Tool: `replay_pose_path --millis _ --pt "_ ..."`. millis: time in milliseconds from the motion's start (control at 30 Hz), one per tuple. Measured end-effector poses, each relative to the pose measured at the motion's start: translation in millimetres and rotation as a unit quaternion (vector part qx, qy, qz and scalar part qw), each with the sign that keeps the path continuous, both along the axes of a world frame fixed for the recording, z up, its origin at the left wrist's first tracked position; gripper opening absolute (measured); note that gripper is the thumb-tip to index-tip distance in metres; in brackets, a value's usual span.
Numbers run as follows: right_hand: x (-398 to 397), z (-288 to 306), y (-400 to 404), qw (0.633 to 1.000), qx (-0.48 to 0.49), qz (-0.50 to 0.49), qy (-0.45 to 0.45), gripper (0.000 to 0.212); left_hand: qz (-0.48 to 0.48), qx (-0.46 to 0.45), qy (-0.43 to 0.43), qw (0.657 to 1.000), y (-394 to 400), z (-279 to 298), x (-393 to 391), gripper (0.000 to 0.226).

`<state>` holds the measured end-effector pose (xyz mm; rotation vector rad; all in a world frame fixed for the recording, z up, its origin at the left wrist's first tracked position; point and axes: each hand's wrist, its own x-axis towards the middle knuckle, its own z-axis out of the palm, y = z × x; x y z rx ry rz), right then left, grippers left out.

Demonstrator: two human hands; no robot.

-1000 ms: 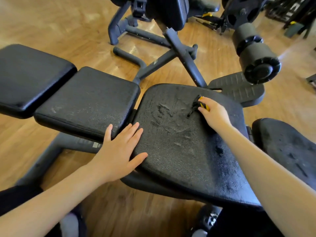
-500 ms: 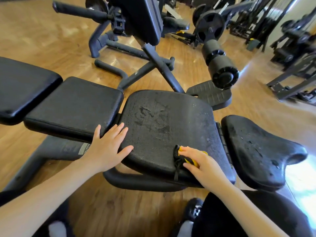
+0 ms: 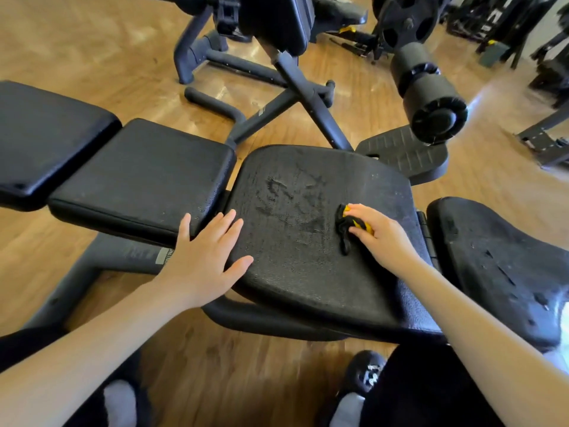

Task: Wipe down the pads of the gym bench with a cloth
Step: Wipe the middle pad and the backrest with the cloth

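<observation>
- Wooden gym floor [image 3: 101,50] spreads under the black padded bench and the dark machines behind it.
- My left hand [image 3: 204,261] lies flat with fingers straight, bridging the gap between the rectangular black middle pad [image 3: 138,177] and the wide textured black seat pad [image 3: 314,251].
- My right hand [image 3: 383,237] grips a bunched black-and-yellow cloth [image 3: 348,226], pressing it onto the seat pad's right part, beside smeared damp streaks.
- Another curved black pad [image 3: 498,266] sits just right of it.
- My hands are well apart.
</observation>
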<state>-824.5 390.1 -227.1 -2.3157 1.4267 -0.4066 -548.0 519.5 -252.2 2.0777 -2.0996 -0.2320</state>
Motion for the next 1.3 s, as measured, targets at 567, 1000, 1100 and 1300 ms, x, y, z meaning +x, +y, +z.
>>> replay_pose_path --millis 567,1000,1100,1300 --pt "48 8 -137 0.994 -0.009 -0.107 -0.004 0.042 -0.011 -0.019 -0.006 1.000 0 -6 2 0.082" --pt "-11 5 37 0.998 0.038 -0.045 -0.007 0.035 0.020 -0.004 -0.002 1.000 -2 3 -10 0.088" --pt "-24 10 78 0.998 0.040 -0.041 -0.002 0.034 0.026 -0.004 -0.009 1.000 -1 2 -13 0.078" --pt "-43 10 110 0.998 0.046 -0.031 0.016 0.036 0.018 -0.020 0.111 0.993 1 -1 -19 0.060"
